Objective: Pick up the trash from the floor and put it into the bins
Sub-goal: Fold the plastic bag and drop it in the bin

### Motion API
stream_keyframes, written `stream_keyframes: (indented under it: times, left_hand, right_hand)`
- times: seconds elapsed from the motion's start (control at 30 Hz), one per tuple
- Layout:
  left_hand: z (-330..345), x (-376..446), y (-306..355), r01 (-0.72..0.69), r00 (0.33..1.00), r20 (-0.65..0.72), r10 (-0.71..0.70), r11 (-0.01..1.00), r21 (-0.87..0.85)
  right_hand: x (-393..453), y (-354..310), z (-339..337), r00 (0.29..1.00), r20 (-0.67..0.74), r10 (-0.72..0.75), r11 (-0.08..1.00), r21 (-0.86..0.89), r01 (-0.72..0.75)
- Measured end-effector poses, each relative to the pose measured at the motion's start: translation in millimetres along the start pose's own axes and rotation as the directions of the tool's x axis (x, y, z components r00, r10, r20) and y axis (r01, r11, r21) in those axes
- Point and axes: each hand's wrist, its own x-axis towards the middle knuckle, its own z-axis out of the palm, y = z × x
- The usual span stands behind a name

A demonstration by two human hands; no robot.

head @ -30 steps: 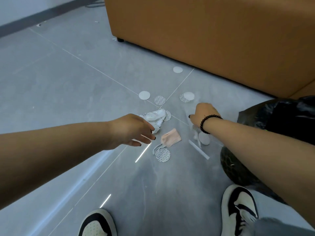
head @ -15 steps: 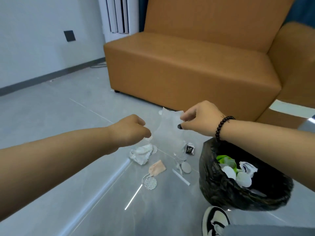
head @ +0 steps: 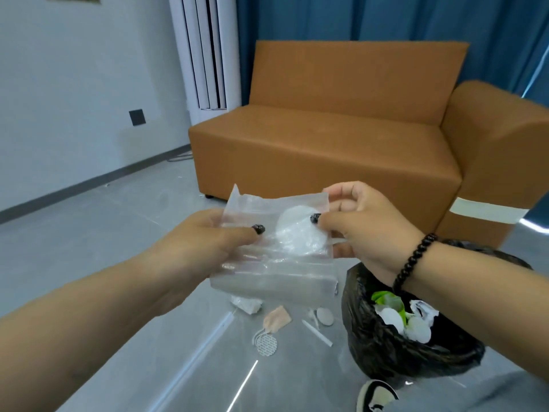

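Gripping a clear plastic bag (head: pixel 276 257) at chest height, both hands are seen in front of the sofa (head: pixel 341 144). Bag is pinched by the left hand (head: pixel 205 248) at its left edge, thumb on the near face, fingers behind the film. Right edge is pinched by the right hand (head: pixel 359 224), thumb tip pressed on a white round pad (head: pixel 300 233) visible through the plastic; a black bead bracelet (head: pixel 413 260) is worn on that wrist. Bag is held spread flat betw. the two hands, approx. upright, above the floor (head: pixel 104 233) and just left of the bin.

Bin (head: pixel 395 346) is lined w/ a black bag and stands on the floor at lower right, below the right forearm. White round pads, torn white paper and a green item are seen inside it.

Loose trash is left on the floor below the held bag: a crumpled white tissue (head: pixel 246 304), a pink cloth piece (head: pixel 277 318), a perforated round pad (head: pixel 266 344), a plain round pad (head: pixel 324 316) and a white stick (head: pixel 317 333). All lie near each other, just left of the bin.

A black-and-white shoe (head: pixel 375 395) is seen at the bottom edge. Blue curtains (head: pixel 386 19) hang behind the sofa; a white standing unit (head: pixel 208 55) is placed at its left.
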Motion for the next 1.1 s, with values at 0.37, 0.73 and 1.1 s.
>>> stream_keyframes:
  times: [0.37, 0.73, 1.1]
  left_hand:
    - [-10, 1, -26, -0.077, 0.995, -0.063, 0.074, 0.996, -0.046]
    - [-8, 7, -44, 0.036, 0.999, -0.010, -0.035, 0.997, 0.075]
    - [5, 12, -49, 0.021, 0.998, 0.063, -0.030, 0.990, 0.140]
  right_hand:
    - [0, 12, -8, 0.990, 0.131, 0.050, 0.989, 0.130, -0.067]
    - [38, 65, -70, 0.966, -0.118, 0.231, 0.874, -0.411, -0.259]
    - [34, 114, -132, 0.966, -0.161, 0.202, 0.570, -0.782, -0.250]
